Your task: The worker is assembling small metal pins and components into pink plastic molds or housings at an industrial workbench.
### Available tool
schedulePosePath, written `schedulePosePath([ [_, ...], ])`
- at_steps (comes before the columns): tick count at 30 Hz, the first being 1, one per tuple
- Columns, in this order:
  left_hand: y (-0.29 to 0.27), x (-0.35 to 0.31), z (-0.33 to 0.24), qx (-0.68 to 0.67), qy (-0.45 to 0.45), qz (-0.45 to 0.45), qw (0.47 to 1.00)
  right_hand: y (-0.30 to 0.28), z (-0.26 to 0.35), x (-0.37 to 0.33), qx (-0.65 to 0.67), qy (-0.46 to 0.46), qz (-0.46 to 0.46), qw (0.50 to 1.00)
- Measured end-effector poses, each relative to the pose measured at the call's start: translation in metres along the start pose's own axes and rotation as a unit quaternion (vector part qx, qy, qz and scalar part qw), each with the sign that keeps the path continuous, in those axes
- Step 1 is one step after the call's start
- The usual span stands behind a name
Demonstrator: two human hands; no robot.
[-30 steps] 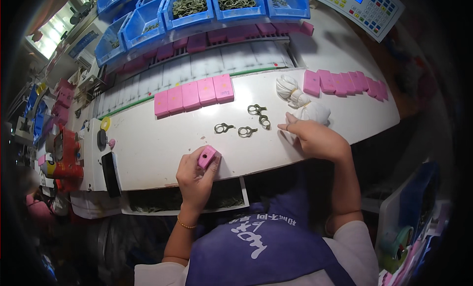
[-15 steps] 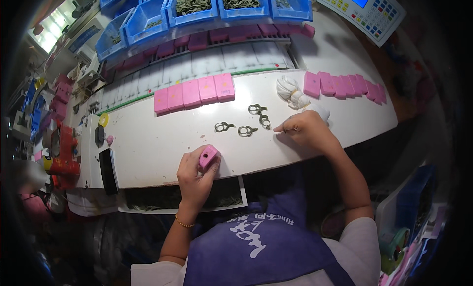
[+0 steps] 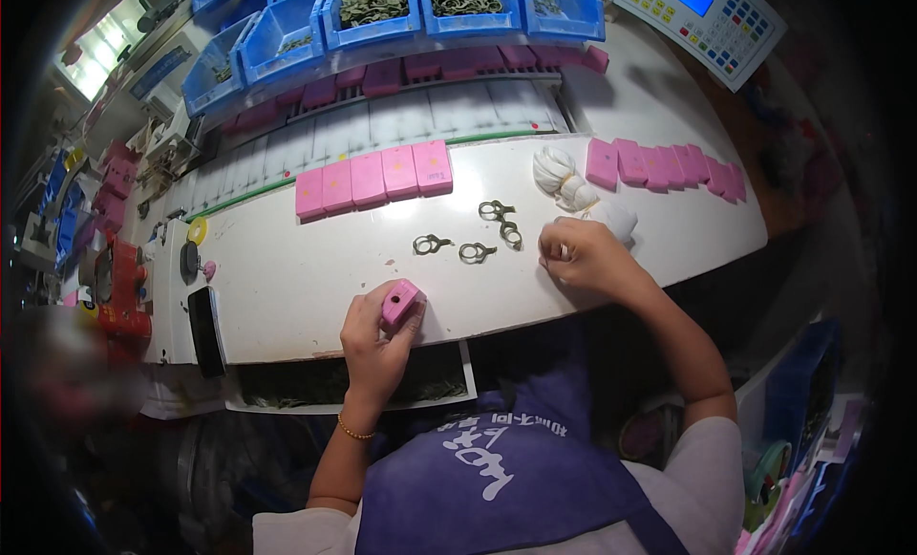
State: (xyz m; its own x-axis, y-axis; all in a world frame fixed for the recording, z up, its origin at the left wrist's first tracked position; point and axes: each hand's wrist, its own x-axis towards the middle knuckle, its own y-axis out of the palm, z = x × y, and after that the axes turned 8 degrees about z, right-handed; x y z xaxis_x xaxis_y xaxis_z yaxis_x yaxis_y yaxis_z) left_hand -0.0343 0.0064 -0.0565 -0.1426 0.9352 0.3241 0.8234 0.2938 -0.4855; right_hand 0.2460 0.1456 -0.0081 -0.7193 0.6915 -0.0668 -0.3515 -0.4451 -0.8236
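In my left hand (image 3: 371,350) is a pink block (image 3: 404,304), like a rubber mould, gripped at the table's front edge. A dark round hole shows in its upward-facing end. My right hand (image 3: 590,261) hovers over the tabletop with its fingers curled together. Whether something small sits between those fingertips, I cannot make out. Left of it lie several dark green ring-shaped pieces (image 3: 443,242), two of them close together. Just beyond the right hand rests a tied white cloth pouch (image 3: 556,173) with a rounded, full end (image 3: 617,219).
Five-odd pink blocks, several in all (image 3: 368,180), stand in a row mid-table; a leaning row (image 3: 659,163) lies right. Blue bins (image 3: 373,28) hold more green pieces behind. A phone (image 3: 204,330) lies left, a keypad machine (image 3: 702,25) stands far right, and an open drawer (image 3: 470,369) sits below.
My right hand has drawn slightly back and its pointing forefinger has curled in. The left hand keeps the pink block in nearly the same place.
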Motion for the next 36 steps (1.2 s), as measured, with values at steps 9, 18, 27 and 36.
schedulePosePath([
  [9, 0.002, 0.0, 0.0, -0.003, -0.008, 0.007, 1.0, 0.004, -0.011, 0.0, 0.121, 0.035, -0.016, 0.992],
  [18, 0.001, -0.001, 0.001, 0.005, -0.008, -0.003, 1.0, 0.016, -0.011, -0.002, 0.051, 0.029, -0.078, 0.995],
  [27, -0.005, -0.003, -0.001, 0.01, -0.038, 0.059, 0.997, 0.012, 0.005, -0.007, -0.161, 0.001, -0.047, 0.986],
  [36, -0.005, -0.003, -0.002, 0.01, -0.034, 0.058, 0.998, 0.013, 0.019, -0.006, -0.234, 0.01, -0.008, 0.972],
])
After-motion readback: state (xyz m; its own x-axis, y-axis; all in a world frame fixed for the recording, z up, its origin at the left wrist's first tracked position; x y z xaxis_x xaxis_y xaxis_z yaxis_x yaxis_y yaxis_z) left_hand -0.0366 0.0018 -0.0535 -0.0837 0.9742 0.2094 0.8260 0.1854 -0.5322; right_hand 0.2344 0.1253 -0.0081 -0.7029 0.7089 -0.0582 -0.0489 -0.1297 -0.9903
